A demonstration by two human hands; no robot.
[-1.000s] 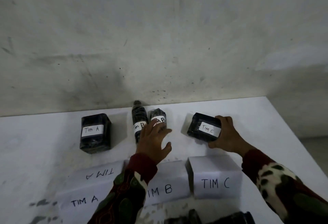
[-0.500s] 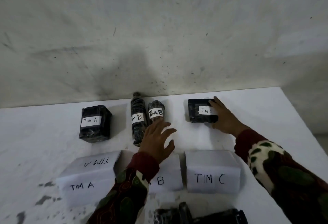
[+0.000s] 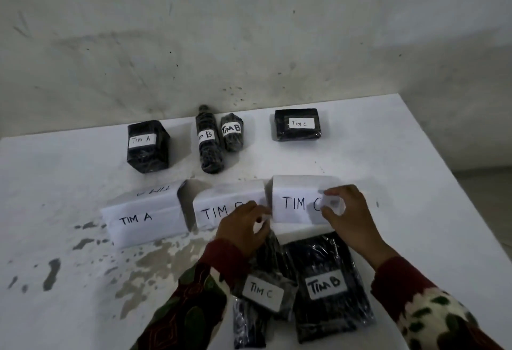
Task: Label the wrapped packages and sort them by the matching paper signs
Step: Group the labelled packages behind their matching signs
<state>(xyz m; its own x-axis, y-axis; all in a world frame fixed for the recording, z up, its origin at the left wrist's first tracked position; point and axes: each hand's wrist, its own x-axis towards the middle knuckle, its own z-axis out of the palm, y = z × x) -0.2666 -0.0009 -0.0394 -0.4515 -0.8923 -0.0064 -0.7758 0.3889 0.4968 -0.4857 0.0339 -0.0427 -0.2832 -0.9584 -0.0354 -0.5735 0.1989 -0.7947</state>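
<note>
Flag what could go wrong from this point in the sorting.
1. The left hand and right hand work right over the TIM B sign and TIM C sign; these light folded papers could be knocked over or shifted.
2. The near TIM C package overlaps the near TIM B package, so lifting one may drag the other.
3. The small white piece in the right fingers is blurred; it could stick askew.

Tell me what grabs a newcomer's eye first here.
Three folded paper signs, TIM A, TIM B and TIM C, stand mid-table, labelled black packages lined behind them. Nearer, both hands pinch a small white label above two unsorted packages.
</note>
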